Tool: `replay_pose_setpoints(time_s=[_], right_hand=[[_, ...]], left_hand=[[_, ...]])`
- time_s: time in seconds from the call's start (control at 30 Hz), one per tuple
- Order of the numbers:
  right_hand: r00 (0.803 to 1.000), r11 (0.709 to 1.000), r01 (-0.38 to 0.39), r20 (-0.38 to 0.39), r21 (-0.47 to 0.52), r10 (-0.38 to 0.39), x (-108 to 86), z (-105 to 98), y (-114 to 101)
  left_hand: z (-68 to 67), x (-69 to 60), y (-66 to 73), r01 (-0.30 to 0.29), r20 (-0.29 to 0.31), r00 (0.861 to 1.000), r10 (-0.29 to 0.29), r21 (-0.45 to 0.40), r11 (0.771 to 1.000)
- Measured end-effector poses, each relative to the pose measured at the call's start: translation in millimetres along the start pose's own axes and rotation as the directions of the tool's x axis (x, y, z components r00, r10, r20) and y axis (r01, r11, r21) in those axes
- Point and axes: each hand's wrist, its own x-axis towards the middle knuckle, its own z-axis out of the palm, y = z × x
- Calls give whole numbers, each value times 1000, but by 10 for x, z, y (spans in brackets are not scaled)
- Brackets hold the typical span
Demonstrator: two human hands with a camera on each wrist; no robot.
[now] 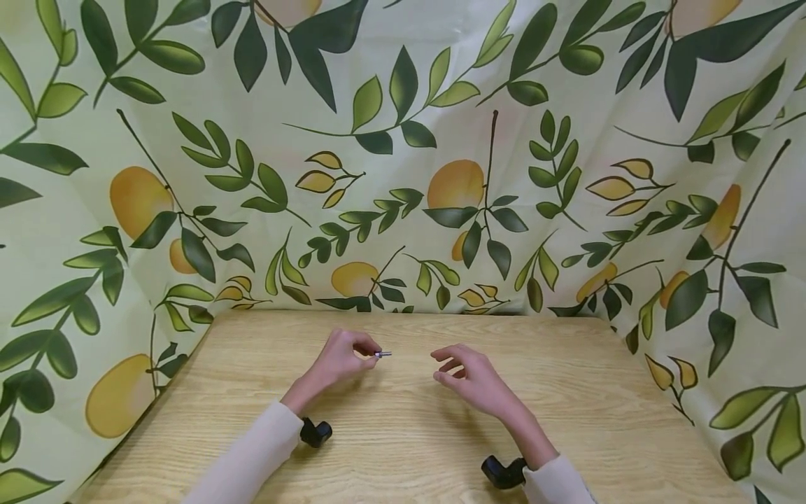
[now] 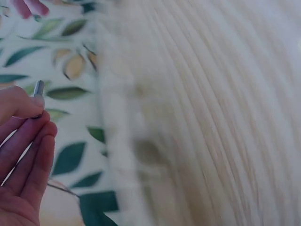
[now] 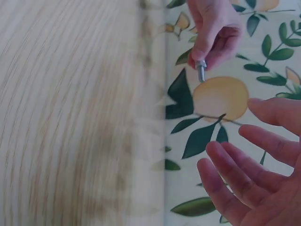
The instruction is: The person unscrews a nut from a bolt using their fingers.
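Between the thumb and index finger of my left hand (image 1: 338, 358) is a small silver metal pin (image 1: 385, 353), held just above the table. Its thin end points toward the right hand. The right wrist view shows the pin (image 3: 201, 72) with a wider collar by the fingertips; the rest of it is hidden in the grip. My right hand (image 1: 471, 379) hovers a short way to the right, fingers apart and loosely bent, holding nothing. In the right wrist view the fingers (image 3: 235, 174) of that hand are spread, and a gap separates them from the pin.
A light wood-grain table (image 1: 390, 448) lies under both hands. Behind it and at both sides hangs a cloth (image 1: 390, 161) printed with leaves and fruit. Black wrist cameras, one on the left wrist (image 1: 316, 432) and one on the right wrist (image 1: 502, 472), stick out beneath the sleeves.
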Motion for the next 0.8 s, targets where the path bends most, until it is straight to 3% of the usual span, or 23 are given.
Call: replay_pose_setpoints(time_s=[0.23, 0.4, 0.57, 0.8], right_hand=[[999, 992, 6, 32, 122, -10, 7, 16, -117], [999, 989, 1, 39, 149, -7, 41, 51, -178], [998, 984, -2, 57, 177, -8, 69, 78, -214], [989, 963, -3, 142, 271, -37, 93, 122, -219]], left_hand=[[105, -62, 305, -66, -67, 996, 58, -120, 991], [155, -137, 413, -105, -98, 991, 88, -184, 977], [210, -177, 483, -142, -121, 985, 121, -182, 973], [273, -218, 550, -219, -163, 967, 194, -155, 963]])
